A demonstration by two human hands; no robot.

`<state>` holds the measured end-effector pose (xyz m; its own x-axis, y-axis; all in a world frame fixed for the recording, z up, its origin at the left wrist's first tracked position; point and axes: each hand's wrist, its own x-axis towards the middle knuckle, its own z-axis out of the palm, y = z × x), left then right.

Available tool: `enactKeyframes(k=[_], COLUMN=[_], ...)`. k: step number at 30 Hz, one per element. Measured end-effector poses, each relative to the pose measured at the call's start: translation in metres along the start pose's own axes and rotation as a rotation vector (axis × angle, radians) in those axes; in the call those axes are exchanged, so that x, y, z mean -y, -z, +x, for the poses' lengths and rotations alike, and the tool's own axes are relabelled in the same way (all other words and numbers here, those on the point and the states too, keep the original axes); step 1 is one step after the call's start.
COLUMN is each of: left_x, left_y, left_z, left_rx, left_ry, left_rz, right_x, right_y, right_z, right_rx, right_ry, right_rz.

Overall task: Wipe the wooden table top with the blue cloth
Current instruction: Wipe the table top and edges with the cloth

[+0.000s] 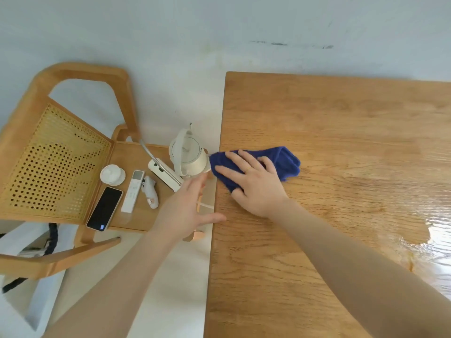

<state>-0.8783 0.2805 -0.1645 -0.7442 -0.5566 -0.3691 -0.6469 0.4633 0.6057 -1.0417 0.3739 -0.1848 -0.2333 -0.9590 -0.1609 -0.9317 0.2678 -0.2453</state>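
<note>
A blue cloth (pixel 283 162) lies bunched at the left edge of the wooden table top (pixel 341 132). My right hand (pixel 253 184) presses flat on the cloth with its fingers spread and straight, pointing left toward the table's edge. My left hand (pixel 190 211) hovers just off the table's left edge, fingers straight, thumb reaching to the edge; it holds nothing. The right side of the table top shines with glare.
A wooden chair (pixel 63 152) with a cane back stands left of the table. Its seat carries a white kettle (pixel 186 156), a white box (pixel 163 174), a phone (pixel 105 208), a remote (pixel 133 191), a small white dish (pixel 112 174) and a white controller (pixel 150 191). A pale wall is behind.
</note>
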Motion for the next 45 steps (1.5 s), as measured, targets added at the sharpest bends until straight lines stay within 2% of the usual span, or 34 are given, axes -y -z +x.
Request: enactKeyframes(k=[3, 5, 7, 10, 13, 17, 23, 26, 29, 33, 37, 39, 42, 45], left_x=[0.000, -0.007, -0.016, -0.021, -0.018, -0.015, -0.012, -0.013, -0.015, -0.023, -0.035, -0.038, -0.044, -0.054], left_y=[-0.007, -0.019, -0.031, -0.039, -0.043, -0.051, -0.055, -0.057, -0.057, -0.058, -0.060, -0.063, -0.069, -0.077], left_z=[-0.008, -0.018, -0.029, -0.033, -0.032, -0.033, -0.035, -0.037, -0.038, -0.043, -0.053, -0.060, -0.072, -0.078], left_rx=[0.007, 0.045, 0.057, 0.005, -0.033, -0.055, -0.038, -0.045, -0.065, -0.153, -0.198, -0.171, -0.103, -0.034], left_ry=[0.012, 0.009, 0.014, 0.021, 0.001, 0.045, 0.128, 0.157, 0.158, 0.149, 0.126, 0.095, 0.078, 0.138], left_rz=[-0.025, 0.064, 0.147, 0.108, 0.045, -0.021, -0.152, -0.171, -0.099, 0.056, 0.263, 0.387, 0.476, 0.413], right_x=[-0.015, -0.019, -0.017, -0.002, 0.017, 0.014, 0.012, 0.030, 0.039, 0.016, 0.004, 0.006, 0.010, 0.005], right_y=[0.010, 0.012, 0.010, -0.002, -0.013, -0.011, -0.004, -0.014, -0.019, -0.008, -0.002, -0.003, -0.014, -0.024], right_z=[0.039, 0.050, 0.039, -0.008, -0.057, -0.052, -0.008, -0.046, -0.087, -0.069, -0.030, -0.033, -0.079, -0.135], right_rx=[-0.076, -0.050, -0.032, -0.043, 0.025, 0.027, -0.012, -0.008, 0.086, 0.111, 0.058, 0.050, 0.025, 0.066], right_ry=[-0.226, -0.273, -0.227, -0.080, 0.017, 0.002, -0.178, -0.108, 0.025, 0.107, -0.041, -0.045, 0.088, 0.272], right_rz=[0.013, 0.022, 0.002, -0.009, 0.021, 0.037, 0.065, 0.045, 0.058, -0.013, 0.029, 0.037, -0.019, -0.027])
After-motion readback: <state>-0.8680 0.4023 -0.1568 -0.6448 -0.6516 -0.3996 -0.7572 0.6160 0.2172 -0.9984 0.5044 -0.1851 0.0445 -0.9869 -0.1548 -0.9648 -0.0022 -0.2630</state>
